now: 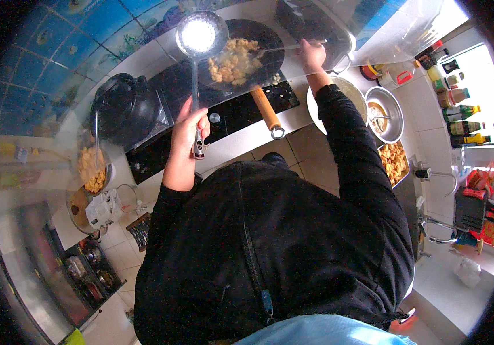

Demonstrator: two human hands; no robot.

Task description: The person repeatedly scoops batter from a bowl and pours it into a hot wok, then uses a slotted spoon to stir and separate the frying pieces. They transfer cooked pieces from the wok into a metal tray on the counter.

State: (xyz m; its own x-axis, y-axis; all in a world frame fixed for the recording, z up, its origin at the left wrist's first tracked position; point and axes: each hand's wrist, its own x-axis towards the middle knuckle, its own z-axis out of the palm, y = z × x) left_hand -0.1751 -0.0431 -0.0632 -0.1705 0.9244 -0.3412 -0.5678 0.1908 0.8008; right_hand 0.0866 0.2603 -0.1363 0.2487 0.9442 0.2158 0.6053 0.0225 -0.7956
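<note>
My left hand (pixel 190 123) grips the handle of a perforated metal skimmer (pixel 202 35), its round head raised beside a dark wok (pixel 268 36). Golden battered pieces (pixel 236 62) lie in the wok, and its wooden handle (pixel 266 108) points towards me. Beyond the wok's right side, my right hand (pixel 313 55) is closed around a thin utensil (pixel 322 41); its far end is hard to make out through the haze. A large pale bowl (pixel 316 113) sits below my right forearm.
A black pot (pixel 121 108) stands left on the black glass cooktop (pixel 229 118). Fried pieces fill a bowl (pixel 108 170) at left and a metal tray (pixel 405 169) at right. A steel bowl (pixel 397 116) holds some liquid. Bottles (pixel 465 127) line the window; a faucet (pixel 445 174) juts out.
</note>
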